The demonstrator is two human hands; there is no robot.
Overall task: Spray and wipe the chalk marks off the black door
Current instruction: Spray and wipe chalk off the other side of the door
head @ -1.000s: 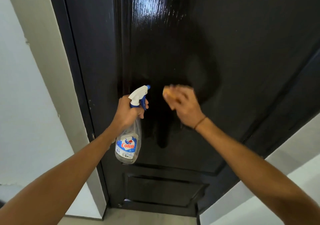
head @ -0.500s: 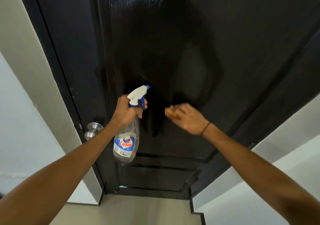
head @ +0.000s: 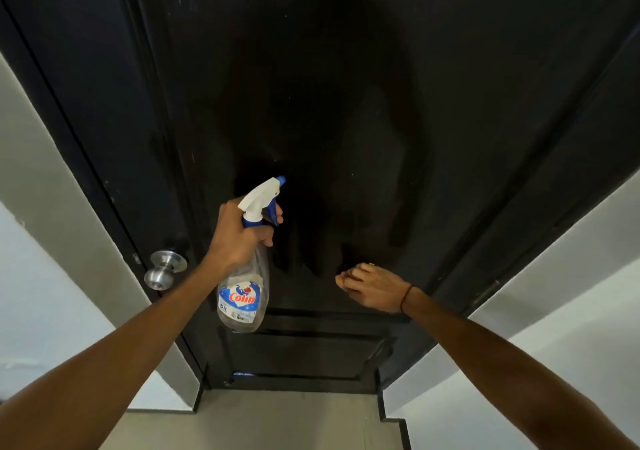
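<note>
— While the left hand (head: 239, 233) grips the spray bottle (head: 246, 276) by its neck, where's the wiping?
— Low on the black door (head: 346, 103); right hand (head: 372, 290) pinches something small, hardly visible. Wiping stage, I'd judge. Next: check for leftover chalk, respray.

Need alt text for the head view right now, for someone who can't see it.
Left hand grips a spray bottle aimed at the wet black door; right hand holds something small against it, low down. Knob at left.
</note>
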